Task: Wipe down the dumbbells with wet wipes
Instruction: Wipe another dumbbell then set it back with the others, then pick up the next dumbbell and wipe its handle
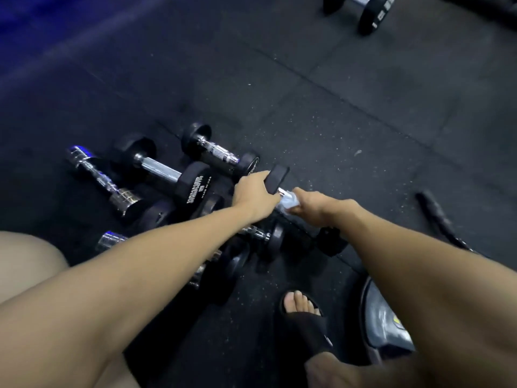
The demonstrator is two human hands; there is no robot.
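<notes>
A small black dumbbell (278, 177) with a chrome handle is held up above the floor in the middle of the view. My left hand (253, 196) grips its upper black head. My right hand (313, 207) is closed around the handle with a pale wet wipe (289, 201) pressed against the chrome. The dumbbell's lower head (331, 242) shows below my right wrist. Several other dumbbells lie on the floor to the left, among them a black one with white lettering (165, 170), a slimmer black one (219, 152) and a chrome one (102, 179).
The floor is dark speckled rubber matting (321, 102). A larger dumbbell (361, 9) lies at the top right. A dark bar (439, 217) lies on the right. My sandalled foot (305, 317) and a grey wipes pack (386, 320) are at the bottom right.
</notes>
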